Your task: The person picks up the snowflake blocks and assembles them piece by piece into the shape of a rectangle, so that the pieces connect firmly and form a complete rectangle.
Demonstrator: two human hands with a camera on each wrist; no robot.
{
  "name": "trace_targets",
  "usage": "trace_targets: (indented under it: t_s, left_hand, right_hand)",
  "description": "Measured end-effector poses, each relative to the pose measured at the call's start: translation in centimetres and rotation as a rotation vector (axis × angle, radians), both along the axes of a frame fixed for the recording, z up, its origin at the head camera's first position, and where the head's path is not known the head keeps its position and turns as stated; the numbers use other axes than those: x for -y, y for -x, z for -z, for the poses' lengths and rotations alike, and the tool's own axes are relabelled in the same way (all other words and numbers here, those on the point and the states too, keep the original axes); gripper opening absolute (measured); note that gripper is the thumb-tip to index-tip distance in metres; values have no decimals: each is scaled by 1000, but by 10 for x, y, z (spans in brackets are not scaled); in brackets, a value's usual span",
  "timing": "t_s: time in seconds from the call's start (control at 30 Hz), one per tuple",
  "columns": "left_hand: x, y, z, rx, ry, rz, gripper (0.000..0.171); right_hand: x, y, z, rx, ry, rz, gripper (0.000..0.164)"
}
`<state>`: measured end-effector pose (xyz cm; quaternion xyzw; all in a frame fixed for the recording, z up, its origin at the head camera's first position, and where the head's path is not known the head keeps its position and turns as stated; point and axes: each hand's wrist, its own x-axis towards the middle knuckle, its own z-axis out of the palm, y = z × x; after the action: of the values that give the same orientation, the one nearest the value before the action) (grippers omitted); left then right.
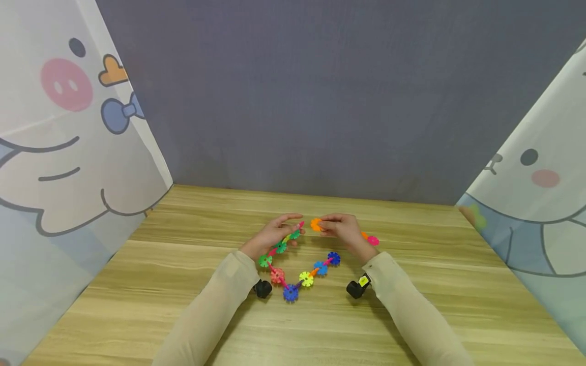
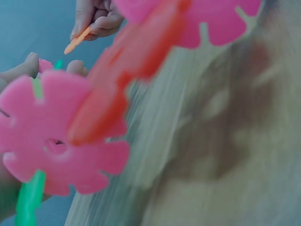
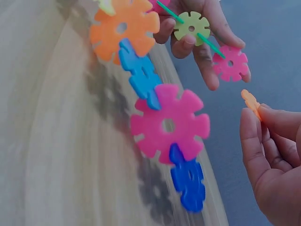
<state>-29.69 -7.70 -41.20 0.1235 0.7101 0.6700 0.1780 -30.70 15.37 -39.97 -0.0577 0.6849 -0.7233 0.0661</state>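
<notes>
My left hand [image 1: 270, 236] pinches the end of a chain of snowflake discs, by a pink disc [image 3: 233, 66] held edge-on to the head view. Behind that pink disc a green disc and a yellow-green disc [image 3: 192, 28] follow. From the hand the chain curves down toward me through a blue disc [image 1: 290, 293] and back up to a dark blue disc [image 1: 334, 258] at its other end. Between thumb and fingers, my right hand [image 1: 346, 232] pinches a single orange disc [image 1: 315, 224]. A small gap separates the orange disc from the pink one.
Beyond my right wrist lie a pink disc [image 1: 373, 240] and an orange disc [image 1: 364, 235], partly hidden by the wrist. Everything is over a wooden table [image 1: 220, 213], with a grey panel [image 1: 293, 101] at its back and printed curtains on both sides.
</notes>
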Motion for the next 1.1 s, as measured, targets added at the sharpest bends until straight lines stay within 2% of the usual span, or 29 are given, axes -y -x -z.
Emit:
trace_targets:
  t_s: [0.5, 0.63, 0.87, 1.1]
  left_hand:
    - [-4, -1, -2, 28, -61, -43, 34]
    - [-4, 1, -2, 25, -78, -42, 32]
    - [-3, 1, -1, 37, -54, -30, 33]
    - [-2, 1, -1, 10, -50, -15, 33]
  right_hand:
    - [13, 7, -1, -5, 4, -10, 27]
    - [14, 10, -2, -16, 17, -24, 27]
    - [14, 11, -1, 0, 11, -51, 28]
    - [15, 9, -4, -5, 15, -67, 27]
